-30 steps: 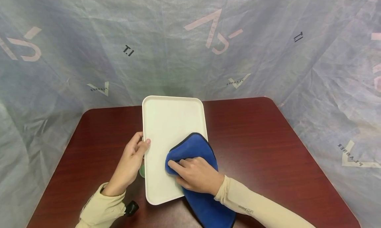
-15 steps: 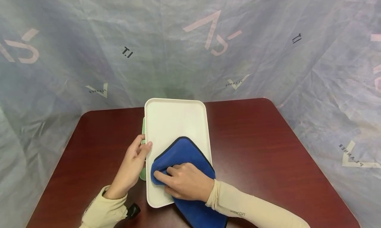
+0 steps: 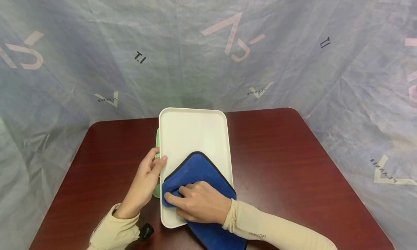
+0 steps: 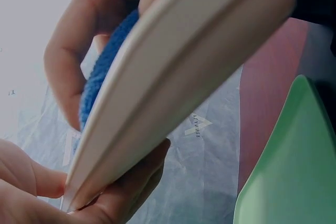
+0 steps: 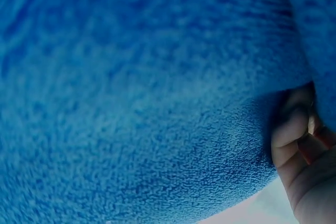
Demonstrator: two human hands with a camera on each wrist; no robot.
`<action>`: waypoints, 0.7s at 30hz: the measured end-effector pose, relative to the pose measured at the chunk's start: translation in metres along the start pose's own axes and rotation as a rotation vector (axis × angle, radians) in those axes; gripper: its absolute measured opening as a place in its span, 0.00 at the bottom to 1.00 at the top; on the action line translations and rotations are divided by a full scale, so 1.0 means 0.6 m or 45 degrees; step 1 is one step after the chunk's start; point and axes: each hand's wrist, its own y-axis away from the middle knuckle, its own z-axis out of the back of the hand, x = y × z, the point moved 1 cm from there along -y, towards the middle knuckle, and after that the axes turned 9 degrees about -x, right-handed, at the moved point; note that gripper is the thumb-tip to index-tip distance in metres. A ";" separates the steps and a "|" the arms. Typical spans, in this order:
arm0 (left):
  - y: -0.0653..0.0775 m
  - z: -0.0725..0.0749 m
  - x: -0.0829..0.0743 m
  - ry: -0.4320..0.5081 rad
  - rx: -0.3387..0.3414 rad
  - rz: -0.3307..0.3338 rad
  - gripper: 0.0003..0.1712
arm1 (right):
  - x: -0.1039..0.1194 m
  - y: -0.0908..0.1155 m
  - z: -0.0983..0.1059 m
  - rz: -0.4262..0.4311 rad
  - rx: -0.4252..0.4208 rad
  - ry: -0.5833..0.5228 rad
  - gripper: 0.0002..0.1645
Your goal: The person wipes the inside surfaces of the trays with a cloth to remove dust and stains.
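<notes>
A white rectangular tray point(image 3: 195, 130) is held up over the table, its inner face toward the head camera. My left hand point(image 3: 146, 175) grips its left rim, thumb on the front and fingers behind, as the left wrist view also shows on the tray's side point(image 4: 173, 61). With curled fingers my right hand point(image 3: 203, 203) holds a bunched blue cloth point(image 3: 198, 170) with black edging against the lower part of the tray. The rest of the cloth hangs down past the tray's lower right edge. In the right wrist view, fuzzy cloth point(image 5: 131, 119) fills most of the picture.
Behind the tray, a light green object point(image 3: 157, 190) shows at its left edge; the left wrist view has its smooth green surface point(image 4: 294, 166). The dark red table point(image 3: 277, 152) extends on both sides. Grey printed sheeting point(image 3: 182, 43) hangs around the back and sides.
My right hand has moved the cloth left and down across the tray to its lower left. The tray has shifted slightly right and down, with my left hand still gripping its rim.
</notes>
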 end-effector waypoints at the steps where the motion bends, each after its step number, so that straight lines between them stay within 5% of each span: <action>1: 0.000 0.000 0.000 0.004 0.000 0.004 0.21 | 0.001 0.001 0.000 0.002 0.002 -0.002 0.17; 21: 0.000 -0.001 -0.001 0.032 0.007 -0.021 0.20 | -0.016 0.039 0.012 -0.046 0.136 -0.051 0.20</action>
